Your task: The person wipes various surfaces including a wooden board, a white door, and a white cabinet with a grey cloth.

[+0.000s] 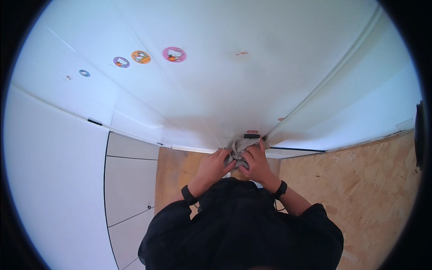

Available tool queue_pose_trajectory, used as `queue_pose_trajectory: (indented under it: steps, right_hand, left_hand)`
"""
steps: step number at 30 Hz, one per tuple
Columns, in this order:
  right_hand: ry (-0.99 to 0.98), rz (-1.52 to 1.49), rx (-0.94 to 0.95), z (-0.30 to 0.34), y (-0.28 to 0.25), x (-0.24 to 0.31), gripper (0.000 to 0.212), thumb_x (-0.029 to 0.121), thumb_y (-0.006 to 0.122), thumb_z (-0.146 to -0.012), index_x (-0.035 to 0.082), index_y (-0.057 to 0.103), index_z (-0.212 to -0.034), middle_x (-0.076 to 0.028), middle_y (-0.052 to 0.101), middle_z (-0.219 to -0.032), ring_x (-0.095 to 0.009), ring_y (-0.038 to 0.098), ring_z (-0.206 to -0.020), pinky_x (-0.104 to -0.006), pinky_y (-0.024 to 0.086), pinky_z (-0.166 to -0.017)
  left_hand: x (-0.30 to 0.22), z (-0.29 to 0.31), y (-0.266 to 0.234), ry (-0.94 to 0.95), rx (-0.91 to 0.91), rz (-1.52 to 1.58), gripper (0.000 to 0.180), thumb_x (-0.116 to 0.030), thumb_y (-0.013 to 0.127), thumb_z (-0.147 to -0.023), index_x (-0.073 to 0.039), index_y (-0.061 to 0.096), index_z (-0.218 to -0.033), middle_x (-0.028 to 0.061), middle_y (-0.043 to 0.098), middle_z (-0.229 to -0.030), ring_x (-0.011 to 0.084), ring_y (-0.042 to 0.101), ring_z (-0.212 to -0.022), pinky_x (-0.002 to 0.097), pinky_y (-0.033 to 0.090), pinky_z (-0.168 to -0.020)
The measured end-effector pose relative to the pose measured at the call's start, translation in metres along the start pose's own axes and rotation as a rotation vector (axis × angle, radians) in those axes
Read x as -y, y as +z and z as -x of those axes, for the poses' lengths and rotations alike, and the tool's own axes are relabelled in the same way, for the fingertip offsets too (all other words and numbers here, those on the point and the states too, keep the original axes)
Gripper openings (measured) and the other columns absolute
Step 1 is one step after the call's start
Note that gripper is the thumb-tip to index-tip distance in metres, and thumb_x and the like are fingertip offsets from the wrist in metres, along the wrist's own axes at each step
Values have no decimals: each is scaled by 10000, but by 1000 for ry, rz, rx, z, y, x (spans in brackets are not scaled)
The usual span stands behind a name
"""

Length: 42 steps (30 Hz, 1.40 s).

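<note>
A crumpled grey cloth (240, 146) is bunched between my two hands, close in front of my body. My left hand (216, 165) grips its left side, with the fingers curled into the folds. On the other side my right hand (256, 161) is closed on the same cloth, its fingers pointing up toward a small black fitting (252, 136) on the white panel. The cloth's upper edge lies right by that fitting; whether it touches is unclear. A dark band circles each wrist.
Round cartoon stickers, among them a pink one (174, 54) and an orange one (141, 57), dot the tall white panel (202, 90). Pale cabinet fronts (130, 180) stand at left. A chipboard surface (360, 193) lies at right, and brown flooring (173, 175) shows beside my left arm.
</note>
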State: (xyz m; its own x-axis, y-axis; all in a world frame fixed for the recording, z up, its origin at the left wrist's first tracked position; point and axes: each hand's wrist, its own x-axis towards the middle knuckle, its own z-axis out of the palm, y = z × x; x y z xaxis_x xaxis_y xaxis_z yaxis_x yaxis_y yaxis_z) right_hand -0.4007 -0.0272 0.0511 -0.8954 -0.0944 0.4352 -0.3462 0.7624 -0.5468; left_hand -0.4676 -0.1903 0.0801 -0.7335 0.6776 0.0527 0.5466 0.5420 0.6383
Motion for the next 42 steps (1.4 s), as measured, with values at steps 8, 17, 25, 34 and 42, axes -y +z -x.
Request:
queue_pose_trajectory:
  steps: [8,17,25,34,42]
  right_hand:
    - [182,248,39,15,47,23,396,112,600,-598,26,489,-968,-147,473,-1002,-303,463,-974,-431,302,-938]
    - [207,390,35,10,37,14,386,45,588,-590,44,499,-966,-90,520,-1012,-247,495,-964,-377,341,-923]
    - [182,210,-116,11,46,0,367,31,656,-515,38,536,-863,-112,537,-966,-299,498,-920,-385,390,-823]
    - [62,111,-2,-30,86,8,343,32,654,-516,44,533,-837,-109,521,-868,-299,502,-845,-374,410,-725]
    - [93,-90,-13,-63,82,42,329,20,627,-547,32,527,-860,-132,500,-877,-312,494,-841,-377,422,-711]
  left_hand:
    - [27,12,13,-18,181,-139,396,-234,603,-703,-56,401,-993,121,544,-882,326,571,-681,423,455,-534]
    - [29,-15,16,163,234,-15,400,-217,619,-709,-10,367,-940,163,555,-848,344,565,-699,397,457,-557]
    - [49,2,21,135,128,83,352,-272,581,-743,-60,389,-947,157,559,-806,341,563,-683,402,455,-566]
    - [87,21,8,-123,23,174,360,-273,559,-761,-64,407,-1013,169,573,-847,361,558,-724,437,451,-585]
    - [96,34,-20,-23,-279,340,441,-183,629,-720,-53,443,-1099,170,551,-889,329,567,-727,370,460,-569]
